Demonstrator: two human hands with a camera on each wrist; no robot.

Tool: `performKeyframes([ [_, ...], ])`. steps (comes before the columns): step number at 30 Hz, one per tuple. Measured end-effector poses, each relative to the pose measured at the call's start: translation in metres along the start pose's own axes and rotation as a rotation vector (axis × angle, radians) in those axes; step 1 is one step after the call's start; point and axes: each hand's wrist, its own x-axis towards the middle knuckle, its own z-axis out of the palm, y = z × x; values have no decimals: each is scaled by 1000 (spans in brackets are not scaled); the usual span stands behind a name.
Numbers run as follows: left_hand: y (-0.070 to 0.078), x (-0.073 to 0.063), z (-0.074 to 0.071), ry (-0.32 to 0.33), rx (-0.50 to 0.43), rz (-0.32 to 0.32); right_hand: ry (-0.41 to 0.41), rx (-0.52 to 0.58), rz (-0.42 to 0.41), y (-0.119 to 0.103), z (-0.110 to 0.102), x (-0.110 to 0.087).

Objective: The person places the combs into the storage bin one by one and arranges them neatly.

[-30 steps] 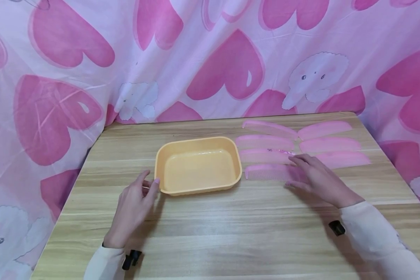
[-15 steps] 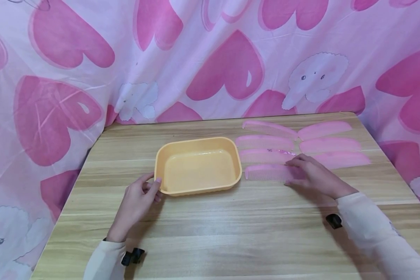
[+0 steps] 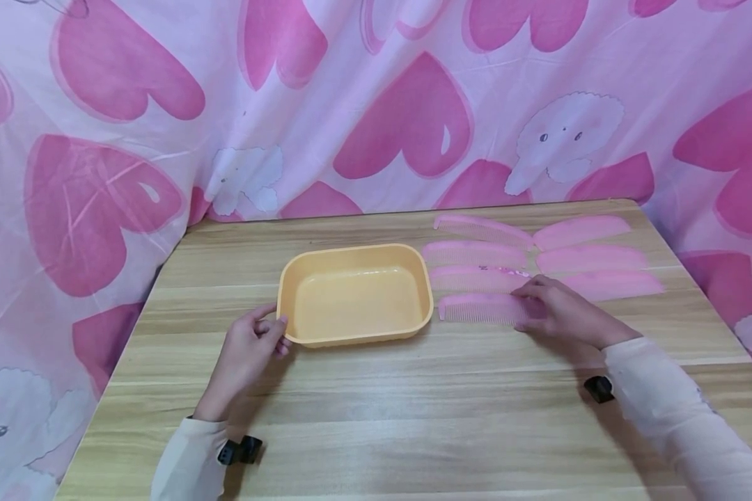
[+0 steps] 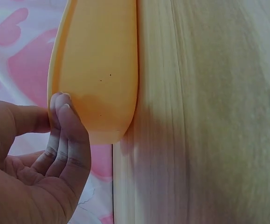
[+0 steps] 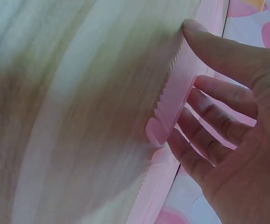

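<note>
A yellow-orange plastic tray [image 3: 354, 344] stands on the table, with nothing in it. My left hand [image 3: 247, 355] pinches the rim at its near left corner; in the left wrist view the thumb and fingers of that hand [image 4: 46, 163] lie on either side of the tray wall [image 4: 97, 70]. Pink combs lie flat in two columns right of the tray. The nearest comb [image 3: 479, 309] has its right end under my right hand [image 3: 570, 313]. In the right wrist view that hand [image 5: 237, 126] grips this comb [image 5: 176, 88], thumb at the teeth and fingers along its back.
Behind the gripped comb lie a printed comb [image 3: 470, 280] and further pink combs [image 3: 592, 259]. The wooden table [image 3: 401, 417] ends at the back against a pink heart-patterned curtain [image 3: 407, 118]. A black wrist camera [image 3: 598, 390] sits by the right sleeve.
My left hand has moved in to the tray's corner and taken hold of its rim. The right hand has lowered and closed its fingers on the nearest comb.
</note>
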Motion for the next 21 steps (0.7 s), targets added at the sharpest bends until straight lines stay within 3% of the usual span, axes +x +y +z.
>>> performKeyframes([
  [12, 0, 5, -1, -13, -6, -28, -25, -16, -71, 3, -5, 4],
  [21, 0, 5, 0, -22, -2, -12, -44, 34, -36, 6, -5, 6],
])
